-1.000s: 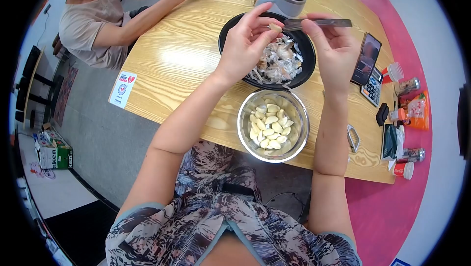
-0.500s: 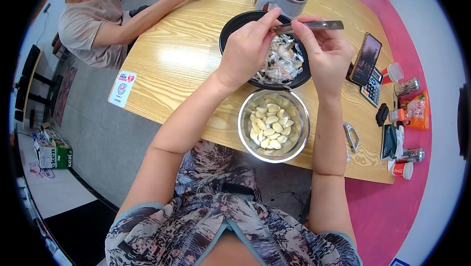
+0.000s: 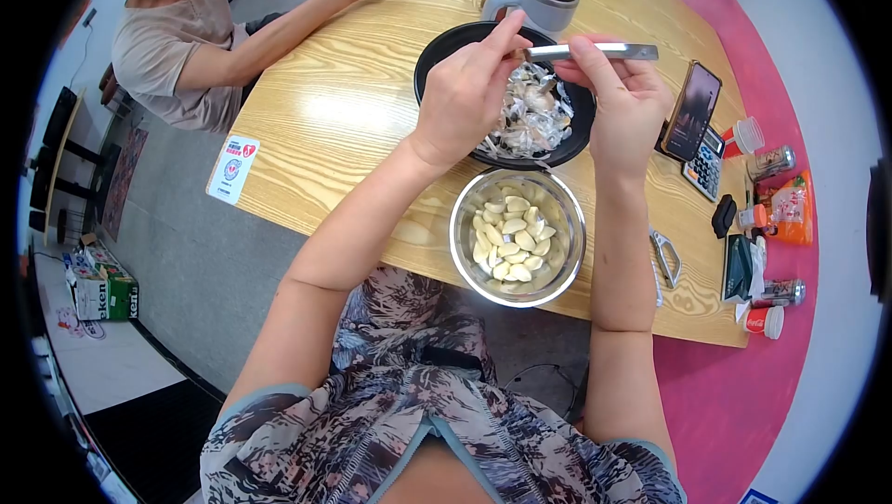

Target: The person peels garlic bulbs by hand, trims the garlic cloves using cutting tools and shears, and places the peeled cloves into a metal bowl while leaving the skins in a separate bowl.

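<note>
Over a black bowl (image 3: 583, 137), my right hand (image 3: 624, 100) grips a small metal knife (image 3: 613, 52), its far end at the fingers of my left hand (image 3: 469, 91). My left hand is closed in a pinch; a garlic clove was in it a second ago, but the fingers now hide most of what it holds. Garlic skins and unpeeled pieces (image 3: 534, 114) lie in the black bowl. Nearer to me, a steel bowl (image 3: 465, 267) holds several peeled garlic cloves (image 3: 514, 236).
A grey mug (image 3: 548, 4) and a glass cup stand behind the black bowl. To the right are a phone (image 3: 692, 112), a calculator (image 3: 704, 166), cups, cans and an orange packet (image 3: 793, 211). Another person (image 3: 186, 49) sits at the far left, forearms on the table.
My left hand has turned over, hiding the clove that showed between its fingers. My right hand has shifted slightly, and the knife now lies at a slightly different tilt.
</note>
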`<state>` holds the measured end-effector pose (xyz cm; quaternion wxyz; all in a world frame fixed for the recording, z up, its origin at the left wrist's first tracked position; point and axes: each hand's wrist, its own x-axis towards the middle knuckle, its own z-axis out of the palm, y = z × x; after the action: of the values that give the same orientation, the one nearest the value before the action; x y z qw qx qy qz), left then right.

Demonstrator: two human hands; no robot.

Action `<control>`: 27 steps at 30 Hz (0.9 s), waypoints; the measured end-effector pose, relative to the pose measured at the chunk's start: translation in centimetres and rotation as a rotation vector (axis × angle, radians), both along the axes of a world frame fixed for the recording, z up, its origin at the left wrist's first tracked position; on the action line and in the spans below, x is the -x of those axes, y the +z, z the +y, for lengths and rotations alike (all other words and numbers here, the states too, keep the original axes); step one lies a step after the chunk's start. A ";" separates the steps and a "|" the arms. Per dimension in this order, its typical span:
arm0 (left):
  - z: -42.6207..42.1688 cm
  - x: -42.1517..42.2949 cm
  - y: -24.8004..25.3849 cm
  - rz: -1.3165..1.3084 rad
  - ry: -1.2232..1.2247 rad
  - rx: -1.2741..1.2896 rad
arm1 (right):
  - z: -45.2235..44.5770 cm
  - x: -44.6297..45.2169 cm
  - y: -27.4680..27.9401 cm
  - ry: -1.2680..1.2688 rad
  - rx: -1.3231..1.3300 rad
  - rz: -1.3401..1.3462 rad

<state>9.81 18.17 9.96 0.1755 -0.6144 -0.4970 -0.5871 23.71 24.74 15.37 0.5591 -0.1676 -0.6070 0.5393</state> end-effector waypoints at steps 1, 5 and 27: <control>0.0 -0.1 0.0 -0.043 -0.021 0.002 | 0.1 0.0 0.0 0.020 0.040 0.020; -0.1 -0.4 -0.1 -0.129 -0.069 0.021 | 0.4 -0.2 -0.1 0.039 0.078 0.025; -0.3 2.0 1.0 -1.137 -0.716 0.172 | 3.4 -1.8 0.1 0.003 -0.007 -0.278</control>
<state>7.85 17.87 11.01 -0.3682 -0.3484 -0.3228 -0.7992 25.55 28.09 15.45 0.4693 -0.2378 -0.6807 0.5098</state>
